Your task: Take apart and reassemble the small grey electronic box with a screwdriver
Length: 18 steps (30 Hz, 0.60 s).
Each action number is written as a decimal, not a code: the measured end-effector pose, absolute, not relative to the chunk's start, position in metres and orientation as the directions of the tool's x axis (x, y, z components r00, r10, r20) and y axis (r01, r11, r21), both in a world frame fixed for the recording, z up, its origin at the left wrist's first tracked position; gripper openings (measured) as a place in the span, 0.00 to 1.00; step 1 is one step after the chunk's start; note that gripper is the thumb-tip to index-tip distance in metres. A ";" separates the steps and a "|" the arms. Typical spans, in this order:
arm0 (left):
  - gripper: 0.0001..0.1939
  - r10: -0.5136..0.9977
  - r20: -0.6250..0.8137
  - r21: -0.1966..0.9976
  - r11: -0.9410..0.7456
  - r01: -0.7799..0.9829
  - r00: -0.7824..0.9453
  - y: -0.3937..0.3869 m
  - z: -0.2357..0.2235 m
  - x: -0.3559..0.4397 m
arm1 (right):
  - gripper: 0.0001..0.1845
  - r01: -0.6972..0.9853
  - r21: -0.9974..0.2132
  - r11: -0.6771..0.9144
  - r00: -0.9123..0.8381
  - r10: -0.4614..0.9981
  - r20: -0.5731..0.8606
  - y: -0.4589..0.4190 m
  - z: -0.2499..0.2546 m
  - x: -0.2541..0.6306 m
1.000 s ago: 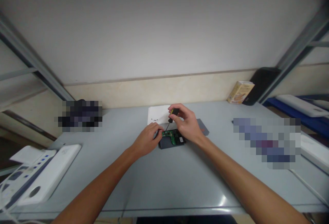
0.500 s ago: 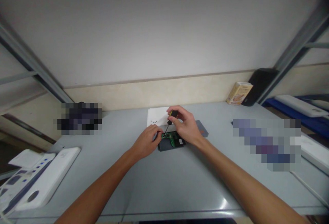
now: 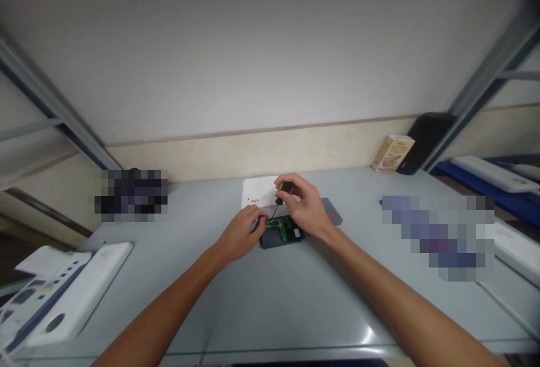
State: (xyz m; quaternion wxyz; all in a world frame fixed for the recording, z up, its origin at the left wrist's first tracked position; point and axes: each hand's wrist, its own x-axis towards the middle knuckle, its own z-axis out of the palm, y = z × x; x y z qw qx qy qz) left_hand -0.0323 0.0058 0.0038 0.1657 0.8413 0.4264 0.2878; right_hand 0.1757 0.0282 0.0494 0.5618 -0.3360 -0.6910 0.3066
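On the grey table lies a dark, opened electronic device [image 3: 273, 238] with a green circuit board [image 3: 283, 229] bared inside it. My left hand [image 3: 244, 229] is closed at the device's upper left corner, thumb and fingers pinching its edge. In my right hand [image 3: 302, 201] is a small black and yellow screwdriver [image 3: 286, 187], tilted, its thin shaft running down to the board near my left fingertips. Exactly where the tip meets the board is too small to tell. Behind the hands, several tiny dark pieces, perhaps screws, rest on a white sheet [image 3: 257, 187].
A flat grey panel [image 3: 331, 212] lies just right of my right hand. A yellow box [image 3: 392, 153] and a black case [image 3: 428, 142] stand at the back right. White appliance-like pieces [image 3: 84, 294] sit at the left. Blurred-out items occupy both sides.
Hardly anything differs. Both hands, the screwdriver and the device keep their places; the whole view has shifted very slightly.
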 end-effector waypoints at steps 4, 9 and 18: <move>0.09 0.810 0.343 0.524 -0.585 0.619 0.475 0.006 0.002 -0.033 | 0.12 0.100 -0.799 0.593 -0.155 0.802 0.576 0.028 0.049 0.176; 0.09 0.812 0.347 0.525 -0.583 0.621 0.469 0.006 0.002 -0.032 | 0.12 0.103 -0.800 0.591 -0.151 0.804 0.574 0.028 0.048 0.175; 0.09 0.810 0.355 0.527 -0.586 0.616 0.467 0.006 0.003 -0.032 | 0.12 0.108 -0.802 0.587 -0.151 0.807 0.570 0.028 0.050 0.175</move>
